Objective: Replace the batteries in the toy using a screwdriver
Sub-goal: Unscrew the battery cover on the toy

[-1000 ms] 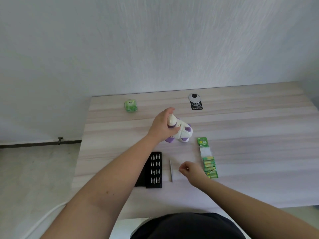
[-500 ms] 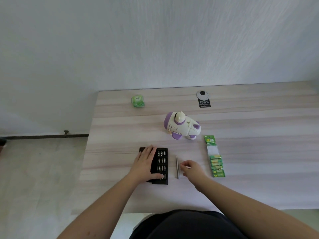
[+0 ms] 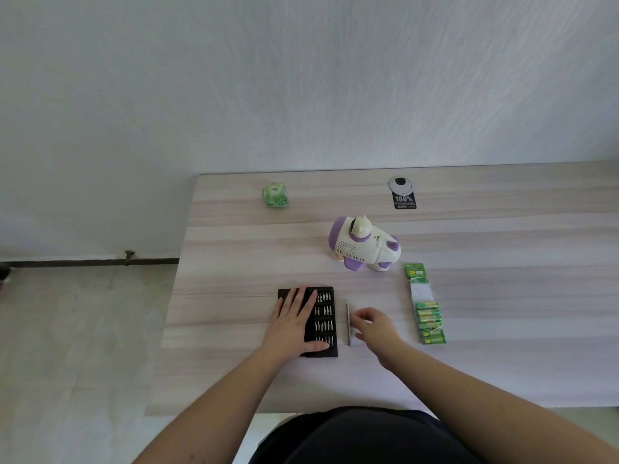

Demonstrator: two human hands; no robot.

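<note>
A white and purple toy [image 3: 365, 246] stands upright in the middle of the wooden table [image 3: 502, 296]. Nearer to me lies a black case of screwdriver bits [image 3: 323, 321], and my left hand [image 3: 294, 321] rests flat on its left half with straight fingers. A thin silver screwdriver handle [image 3: 348, 321] lies just right of the case. My right hand [image 3: 375, 326] has its fingers curled and its fingertips touch that handle. A strip of green batteries [image 3: 425, 311] lies to the right of my right hand.
A small green pack [image 3: 275, 195] sits at the back left of the table. A round cable grommet with a black label [image 3: 403, 193] is at the back. The table's left edge drops to a tiled floor [image 3: 83, 329].
My left hand let go of the toy, came back towards me and settled flat on the bit case. My right hand stayed by the screwdriver handle. The toy stands alone.
</note>
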